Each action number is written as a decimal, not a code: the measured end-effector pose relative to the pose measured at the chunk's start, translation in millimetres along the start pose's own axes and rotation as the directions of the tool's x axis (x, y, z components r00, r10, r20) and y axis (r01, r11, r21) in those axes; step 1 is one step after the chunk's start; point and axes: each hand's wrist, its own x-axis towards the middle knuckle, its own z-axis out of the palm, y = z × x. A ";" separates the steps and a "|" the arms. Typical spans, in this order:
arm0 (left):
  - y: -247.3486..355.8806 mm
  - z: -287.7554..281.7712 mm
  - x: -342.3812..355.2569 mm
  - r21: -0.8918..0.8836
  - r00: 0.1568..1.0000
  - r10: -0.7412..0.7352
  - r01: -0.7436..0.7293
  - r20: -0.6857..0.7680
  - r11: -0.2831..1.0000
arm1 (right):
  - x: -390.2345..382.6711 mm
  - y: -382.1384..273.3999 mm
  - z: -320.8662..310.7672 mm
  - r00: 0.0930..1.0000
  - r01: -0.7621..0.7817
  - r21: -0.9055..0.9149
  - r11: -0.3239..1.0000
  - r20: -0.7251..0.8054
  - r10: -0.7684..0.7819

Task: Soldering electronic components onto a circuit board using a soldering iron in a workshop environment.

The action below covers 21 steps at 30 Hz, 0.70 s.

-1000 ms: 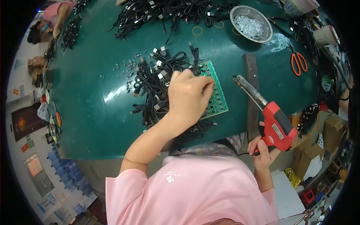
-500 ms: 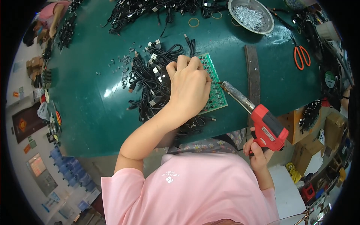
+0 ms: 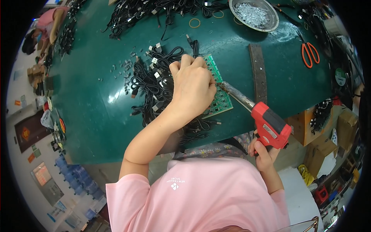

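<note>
My left hand (image 3: 193, 87) rests over the left part of a green circuit board (image 3: 219, 101), fingers curled, hiding whatever they hold. Black bundled cables with silver plugs (image 3: 148, 92) lie beside and partly beneath it. My right hand (image 3: 262, 152) grips a red and black soldering gun (image 3: 270, 125) by its handle. Its metal nozzle (image 3: 234, 91) reaches to the board, right by my left fingers. Small dark loose parts (image 3: 125, 67) are scattered left of the cables.
On the green table (image 3: 92, 127) are a dark bar (image 3: 257, 69), orange-handled scissors (image 3: 309, 54), a metal bowl of clear bits (image 3: 251, 15), more cable heaps (image 3: 162, 7) and rubber bands. Another person's arm (image 3: 56, 25) shows at upper left. Cardboard boxes (image 3: 320, 154) sit below right.
The soldering gun in my right hand has swung left and up, bringing its nozzle onto the board. My left hand has shifted up slightly, with its fingers curled differently.
</note>
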 end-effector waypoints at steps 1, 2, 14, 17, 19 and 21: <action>0.1 0.0 0.1 -0.005 1.000 -0.002 0.002 0.000 1.000 | 0.4 0.9 -0.5 1.000 -0.002 0.000 1.000 0.003 0.002; 0.3 -0.1 0.2 -0.005 1.000 -0.001 0.001 0.000 1.000 | 0.7 1.3 -0.7 1.000 -0.004 -0.001 1.000 0.006 0.004; -0.7 1.5 -0.4 0.007 1.000 0.000 0.000 -0.017 1.000 | -4.1 -10.5 -2.7 0.998 0.013 -0.101 0.995 -0.056 -0.019; 0.0 1.8 -0.2 0.006 1.000 -0.008 0.008 -0.010 1.000 | -4.3 -10.4 -3.9 0.998 0.034 -0.090 0.995 -0.052 -0.039; 0.8 1.4 -0.3 0.017 1.000 0.003 -0.002 -0.020 1.000 | -4.6 -8.5 -5.0 0.998 0.040 -0.082 0.996 -0.048 -0.044; 1.5 0.7 -0.7 0.019 1.000 0.003 -0.003 -0.017 1.000 | -4.7 -8.3 -5.0 0.998 0.047 -0.072 0.996 -0.043 -0.050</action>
